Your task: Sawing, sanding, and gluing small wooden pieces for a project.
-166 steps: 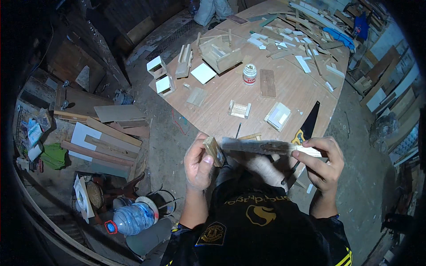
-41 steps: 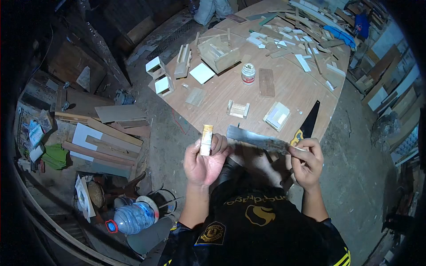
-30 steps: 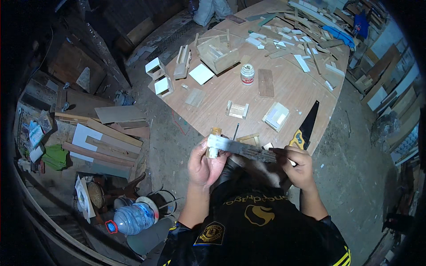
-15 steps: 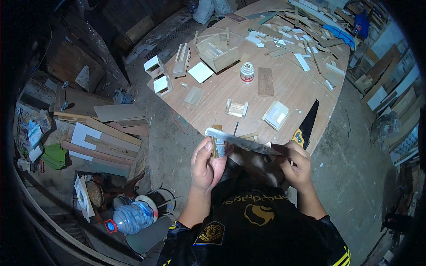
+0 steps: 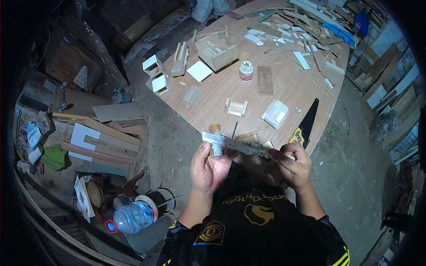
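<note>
My left hand (image 5: 211,170) grips a small brown wooden block (image 5: 215,129) near the table's front edge, fingers under it and thumb at its side. Whitish-grey smears cover part of the block's upper face. My right hand (image 5: 295,167) pinches the dark end of a long flat stick (image 5: 243,146), rough and grey with a whitish tip. The stick crosses over the block; its tip reaches just past the left side. Whether it presses on the block is hard to tell. Beyond the hands are a pencil-like thin rod (image 5: 234,129) and a small wooden frame (image 5: 246,136).
A handsaw (image 5: 307,125) lies by the table's right edge, close to my right hand. On the table (image 5: 213,95) stand an open white jar (image 5: 246,72), a wooden box (image 5: 217,55), a small wooden assembly (image 5: 235,107) and stacked pieces (image 5: 275,114). Wood offcuts (image 5: 284,37) pile up at the far end.
The stick has shifted slightly left and toward me across the block. My left hand has turned the block a little, and its fingers look more opened out beneath it.
</note>
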